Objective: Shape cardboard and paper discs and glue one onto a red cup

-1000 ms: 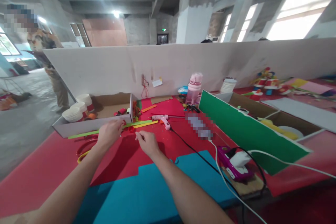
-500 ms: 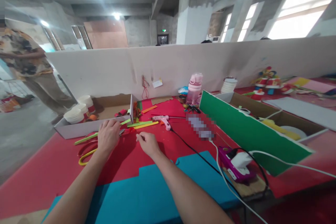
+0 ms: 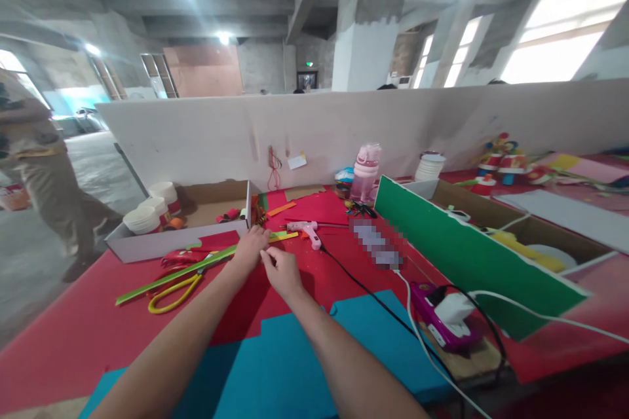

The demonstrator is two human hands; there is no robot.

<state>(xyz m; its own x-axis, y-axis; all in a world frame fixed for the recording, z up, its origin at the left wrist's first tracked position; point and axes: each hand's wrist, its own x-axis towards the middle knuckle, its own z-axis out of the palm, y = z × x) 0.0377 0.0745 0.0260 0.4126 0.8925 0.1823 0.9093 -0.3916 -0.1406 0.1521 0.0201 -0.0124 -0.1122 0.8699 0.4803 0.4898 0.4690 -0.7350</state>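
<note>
A person's two bare hands come together over a red-covered table (image 3: 63, 327), between its left edge and a green-fronted box (image 3: 466, 262) on the right. The left hand (image 3: 251, 247) is palm down, its fingers bunched forward. A long, narrow green strip (image 3: 177, 272) slants from near the table's left edge up to that hand and disappears there — whether the fingers pinch it cannot be told. The right hand (image 3: 284, 273) is just beside it, fingers curled in, thumb and forefinger close to the left fingertips; anything between them is hidden.

Partly beneath the strip, toward the left edge, lie scissors with a yellow handle (image 3: 167, 309). Just beyond the hands is a pink glue gun (image 3: 310, 234), its black cord (image 3: 358, 289) trailing toward the near edge. A blue sheet (image 3: 275, 370) covers much of that near edge. At the back left corner sits an open, white-sided box (image 3: 147, 249) holding white paper cups (image 3: 142, 220). A pink bottle (image 3: 364, 177) stands at the back edge, before a white partition (image 3: 211, 137). Right of the blue sheet — near the front edge — is a purple power strip (image 3: 445, 321).
</note>
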